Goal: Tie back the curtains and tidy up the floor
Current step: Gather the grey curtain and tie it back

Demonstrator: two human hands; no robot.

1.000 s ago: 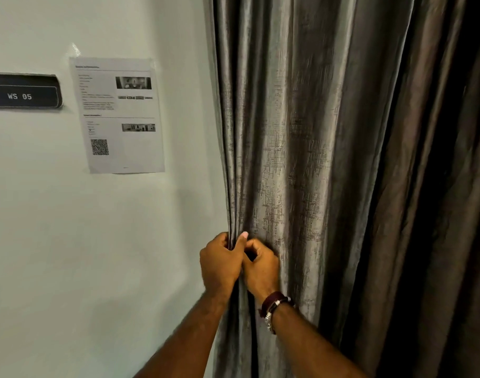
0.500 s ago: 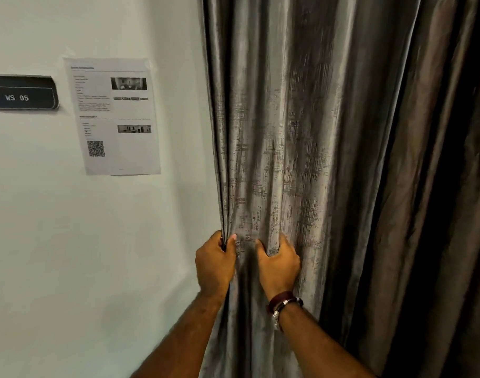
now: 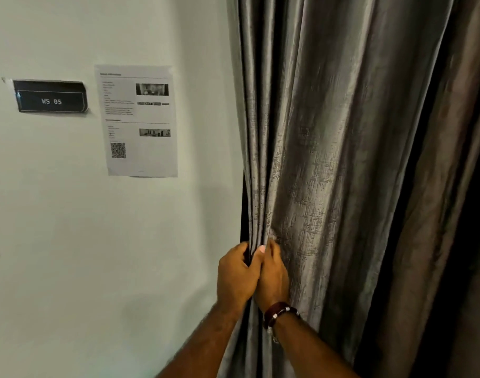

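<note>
change: right hand rejoined left hand | fingers: both pinching gathered grey textured curtain folds | meaning: pleating continues, untied

A pale wall carries the items shown. Fixed flat on it are a dark nameplate reading "WS 05" and, just to its right, a printed sheet bearing text, two small photographs and a QR code. The sheet's right edge lies near the curtain.
</note>
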